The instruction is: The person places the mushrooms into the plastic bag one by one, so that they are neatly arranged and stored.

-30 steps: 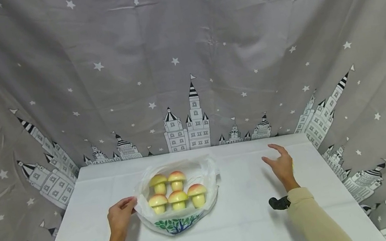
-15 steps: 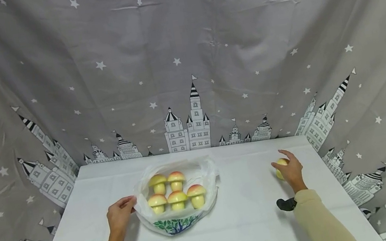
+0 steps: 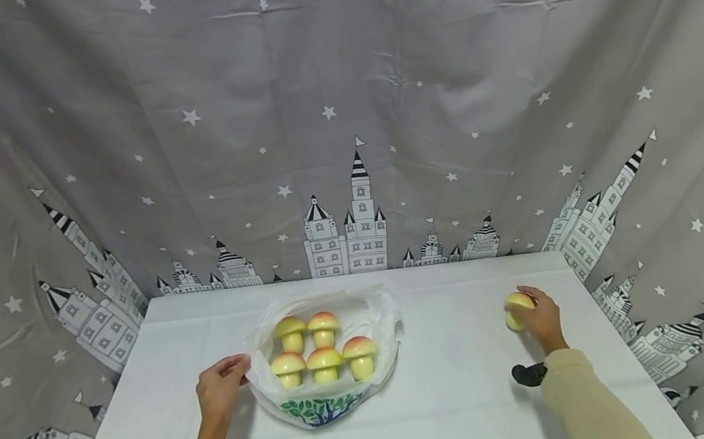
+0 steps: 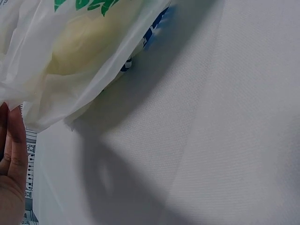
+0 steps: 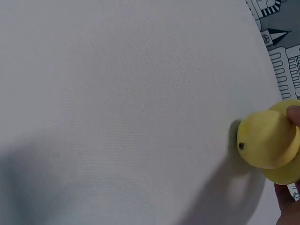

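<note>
A white plastic bag with a green and blue tree print lies mouth up on the table, left of centre. Several yellow toy mushrooms with reddish caps stand inside it in two rows. My left hand pinches the bag's left rim; the left wrist view shows its fingertips at the plastic. Over at the right, my right hand grips another yellow toy mushroom by its cap. In the right wrist view the thumb overlaps this mushroom, with fingers below it.
A white cloth covers the table. Behind and at both sides hangs a grey curtain printed with stars and castles. Black wrist mounts stick out from both sleeves.
My right hand has moved right and slightly nearer, from wide-spread fingers to a grip on the single mushroom. The left hand and the bag have stayed put.
</note>
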Available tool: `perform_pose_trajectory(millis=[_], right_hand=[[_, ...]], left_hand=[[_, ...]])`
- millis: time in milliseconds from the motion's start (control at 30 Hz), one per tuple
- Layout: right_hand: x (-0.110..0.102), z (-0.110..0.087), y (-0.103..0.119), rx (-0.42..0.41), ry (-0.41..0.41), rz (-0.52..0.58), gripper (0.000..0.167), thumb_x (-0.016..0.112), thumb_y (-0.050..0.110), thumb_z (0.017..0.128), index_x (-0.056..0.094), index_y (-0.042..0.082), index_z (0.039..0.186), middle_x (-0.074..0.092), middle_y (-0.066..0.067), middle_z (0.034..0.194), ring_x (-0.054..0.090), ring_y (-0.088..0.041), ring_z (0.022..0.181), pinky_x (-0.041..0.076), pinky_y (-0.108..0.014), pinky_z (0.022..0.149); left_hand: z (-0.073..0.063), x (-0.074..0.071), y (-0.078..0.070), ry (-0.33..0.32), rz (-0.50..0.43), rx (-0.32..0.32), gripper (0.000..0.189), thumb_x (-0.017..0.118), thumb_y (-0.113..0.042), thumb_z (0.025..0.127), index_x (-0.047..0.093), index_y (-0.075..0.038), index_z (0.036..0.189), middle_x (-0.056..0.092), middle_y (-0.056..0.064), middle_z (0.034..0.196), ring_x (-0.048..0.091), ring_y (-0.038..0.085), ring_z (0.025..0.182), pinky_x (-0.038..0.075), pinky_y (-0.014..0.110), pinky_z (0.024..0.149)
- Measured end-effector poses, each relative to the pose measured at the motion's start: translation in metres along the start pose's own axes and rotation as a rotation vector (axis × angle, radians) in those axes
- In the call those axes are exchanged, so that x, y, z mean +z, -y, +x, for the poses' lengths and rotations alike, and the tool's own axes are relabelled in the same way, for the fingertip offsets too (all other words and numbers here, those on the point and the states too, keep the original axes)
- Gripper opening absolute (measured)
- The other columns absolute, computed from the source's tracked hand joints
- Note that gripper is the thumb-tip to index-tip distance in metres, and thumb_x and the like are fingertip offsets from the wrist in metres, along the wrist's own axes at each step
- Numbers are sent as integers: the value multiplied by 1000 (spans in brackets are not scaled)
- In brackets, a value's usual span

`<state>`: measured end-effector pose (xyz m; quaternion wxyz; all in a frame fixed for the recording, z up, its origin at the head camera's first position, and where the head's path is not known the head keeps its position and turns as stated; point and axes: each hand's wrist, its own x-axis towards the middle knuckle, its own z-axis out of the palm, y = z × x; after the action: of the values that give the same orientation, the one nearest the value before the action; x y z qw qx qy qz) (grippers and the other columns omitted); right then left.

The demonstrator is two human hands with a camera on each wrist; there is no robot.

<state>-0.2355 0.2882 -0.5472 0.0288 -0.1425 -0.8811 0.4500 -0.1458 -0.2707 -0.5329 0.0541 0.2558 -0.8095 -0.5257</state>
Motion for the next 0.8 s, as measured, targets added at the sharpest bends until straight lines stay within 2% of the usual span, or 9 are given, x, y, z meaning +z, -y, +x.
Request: perform_pose_trajectory(millis=[100,167,267,333,433,500,600,733,800], right_hand=[[0,2,-3,22,16,3,49,61,7,87,50,-1,134,45,-28,139,43,-39,125,34,-51,103],[0,2,-4,28,16,10,48,61,7,87,51,0,134,47,-27,137,44,-39,123,35,-50,103],[0,2,-5,32,11,5,47,59,9,88,51,0,134,48,-27,136,44,-39,123,35,-50,103],[0,2,-5,35,5,7,47,58,9,89,51,0,134,48,-27,136,44,-38,124,34,-50,104],[0,1,-7,38,6,10,47,56,9,90,50,0,135,48,-27,137,43,-38,126,33,-49,105],[0,0,-8,40,6,19,47,55,9,90,49,0,136,48,-26,137,43,-37,126,32,-49,106],[2,-2,-8,32,7,28,47,54,9,90,49,0,136,48,-26,138,43,-37,127,32,-49,106],[6,-5,-7,0,2,55,47,56,9,89,50,-1,135,50,-26,135,45,-36,123,35,-48,103],[8,-7,-6,-14,4,74,47,58,8,88,51,-1,134,51,-26,133,46,-36,120,36,-47,101]], left_hand=[[3,1,4,-7,-12,0,37,67,-27,91,67,5,109,71,8,85,63,8,66,52,27,60],[10,3,12,-11,-31,9,37,69,-29,89,68,3,107,71,7,83,63,10,65,52,30,57],[22,7,28,-31,-43,10,37,71,-31,88,69,1,106,71,7,83,64,11,65,47,24,49],[30,10,40,-20,-47,32,40,70,-33,88,69,2,107,72,11,87,65,14,66,46,21,53],[45,16,62,-43,13,46,44,67,-41,90,69,-2,108,72,9,90,65,11,67,47,17,58],[50,19,70,-56,46,54,46,65,-46,90,69,-4,109,72,6,91,65,8,68,48,16,61],[42,16,57,-47,28,42,46,65,-45,89,69,-3,109,72,7,91,65,9,68,47,18,56],[15,6,19,-9,-22,27,41,67,-32,91,67,4,110,72,12,89,65,12,67,47,21,54],[5,3,6,-14,-24,23,39,67,-28,91,66,6,110,72,12,89,64,11,66,48,21,57]])
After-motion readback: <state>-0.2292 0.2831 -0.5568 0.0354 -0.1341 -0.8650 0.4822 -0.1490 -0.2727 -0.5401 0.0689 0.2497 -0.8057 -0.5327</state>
